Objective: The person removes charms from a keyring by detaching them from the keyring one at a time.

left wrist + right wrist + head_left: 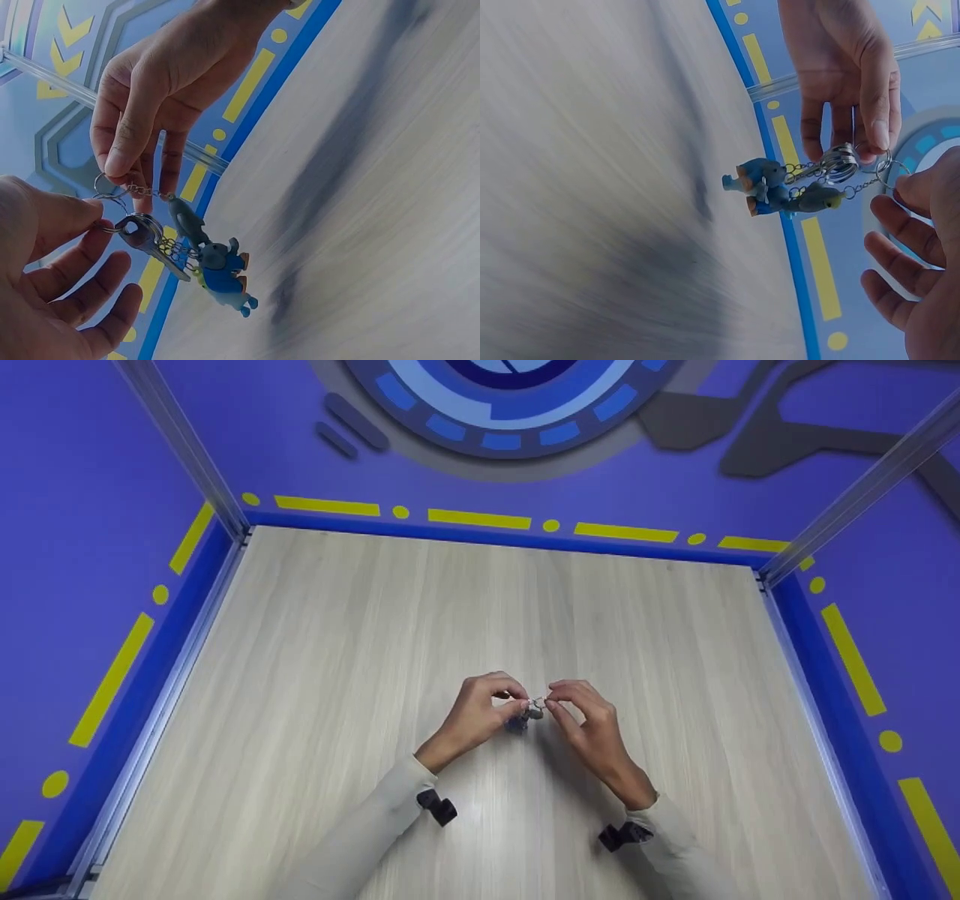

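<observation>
My left hand (480, 706) pinches a metal key ring between thumb and forefinger. My right hand (592, 727), facing it, pinches another thin split ring (892, 175); the two rings meet or overlap between the fingertips. From the right ring a short chain runs to a grey fish-like charm (815, 198). A silver key (146, 238) and a stack of rings (841, 161) hang below the left fingers. Small chains there carry blue-and-grey elephant-like figures (220, 268). In the head view the bunch is tiny and partly hidden by the fingers.
The hands are above a light wood-grain table (480, 615). Blue panels (525, 495) with yellow marks enclose its back and sides, with metal posts (184, 442) at the corners. Each wrist wears a black camera mount (437, 807).
</observation>
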A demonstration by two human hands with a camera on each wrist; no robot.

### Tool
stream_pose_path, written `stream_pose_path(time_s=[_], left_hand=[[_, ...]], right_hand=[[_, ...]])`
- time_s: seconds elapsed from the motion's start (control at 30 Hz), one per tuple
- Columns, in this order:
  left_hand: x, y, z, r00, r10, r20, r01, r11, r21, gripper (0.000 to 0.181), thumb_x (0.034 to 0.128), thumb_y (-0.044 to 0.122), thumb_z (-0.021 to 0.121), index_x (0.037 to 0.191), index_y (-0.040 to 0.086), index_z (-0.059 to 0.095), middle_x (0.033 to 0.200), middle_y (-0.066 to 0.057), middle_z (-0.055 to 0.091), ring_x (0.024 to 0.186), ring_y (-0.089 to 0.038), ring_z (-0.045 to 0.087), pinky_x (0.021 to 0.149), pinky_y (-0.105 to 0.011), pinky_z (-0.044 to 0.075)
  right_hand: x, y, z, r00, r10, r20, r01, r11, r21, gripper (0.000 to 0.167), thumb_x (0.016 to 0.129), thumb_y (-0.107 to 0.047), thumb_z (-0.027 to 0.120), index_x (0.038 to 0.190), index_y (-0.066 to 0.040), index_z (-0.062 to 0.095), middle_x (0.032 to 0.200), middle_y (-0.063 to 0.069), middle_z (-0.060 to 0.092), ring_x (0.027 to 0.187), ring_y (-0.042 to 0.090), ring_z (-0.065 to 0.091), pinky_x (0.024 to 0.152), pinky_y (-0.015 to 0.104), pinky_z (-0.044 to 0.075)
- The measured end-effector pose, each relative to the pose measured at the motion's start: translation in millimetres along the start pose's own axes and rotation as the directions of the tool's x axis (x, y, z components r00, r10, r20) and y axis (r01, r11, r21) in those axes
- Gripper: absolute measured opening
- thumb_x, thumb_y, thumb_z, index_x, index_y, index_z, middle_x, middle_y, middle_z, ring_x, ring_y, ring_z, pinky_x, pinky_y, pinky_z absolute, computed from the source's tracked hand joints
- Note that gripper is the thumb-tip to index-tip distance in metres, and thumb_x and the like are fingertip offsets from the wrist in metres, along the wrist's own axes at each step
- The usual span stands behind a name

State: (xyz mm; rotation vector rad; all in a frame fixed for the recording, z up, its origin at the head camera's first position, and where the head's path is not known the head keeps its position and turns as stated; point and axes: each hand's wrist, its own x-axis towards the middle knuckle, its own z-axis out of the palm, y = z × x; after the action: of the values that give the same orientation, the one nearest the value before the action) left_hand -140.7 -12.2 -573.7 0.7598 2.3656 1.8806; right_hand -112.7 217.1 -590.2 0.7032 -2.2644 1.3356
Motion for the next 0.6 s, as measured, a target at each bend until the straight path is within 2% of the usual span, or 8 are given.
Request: stream_pose_path(time_s=[0.13,0.3,0.6], left_hand=[[-0.1,-1.4,1.4,1.000,0.005,-0.006,-0.005,1.000,-0.023,0.011,0.0939,-0.003,0.082,0.092,0.007,0.082,0.097,-0.009,0.080,0.096,-0.022,0.074,0.095,-0.056,0.061],[0.0,-3.8,2.1,1.000,0.012,-0.011,-0.013,1.000,-0.020,0.009,0.0937,-0.002,0.083,0.093,0.007,0.082,0.096,-0.010,0.080,0.096,-0.025,0.075,0.094,-0.058,0.060],[3.3,-3.7,-1.0,1.000,0.016,-0.016,-0.016,1.000,0.006,0.005,0.0963,0.002,0.083,0.096,0.007,0.083,0.097,-0.005,0.080,0.094,-0.017,0.074,0.093,-0.055,0.062]], right_hand=[[-1.8,2.1,-1.2,1.000,0.003,-0.005,-0.003,1.000,-0.003,0.011,0.095,0.007,0.081,0.099,-0.002,0.078,0.113,0.009,0.079,0.108,0.036,0.074,0.105,0.022,0.052],[-4.8,4.7,-0.6,1.000,0.009,-0.022,-0.009,1.000,-0.006,0.025,0.089,0.017,0.081,0.099,-0.006,0.079,0.111,0.012,0.079,0.106,0.037,0.074,0.104,0.021,0.051],[-1.3,0.9,-1.0,1.000,-0.003,-0.019,0.003,1.000,0.000,0.023,0.092,0.014,0.080,0.103,-0.006,0.079,0.112,0.013,0.080,0.104,0.035,0.077,0.101,0.020,0.053]])
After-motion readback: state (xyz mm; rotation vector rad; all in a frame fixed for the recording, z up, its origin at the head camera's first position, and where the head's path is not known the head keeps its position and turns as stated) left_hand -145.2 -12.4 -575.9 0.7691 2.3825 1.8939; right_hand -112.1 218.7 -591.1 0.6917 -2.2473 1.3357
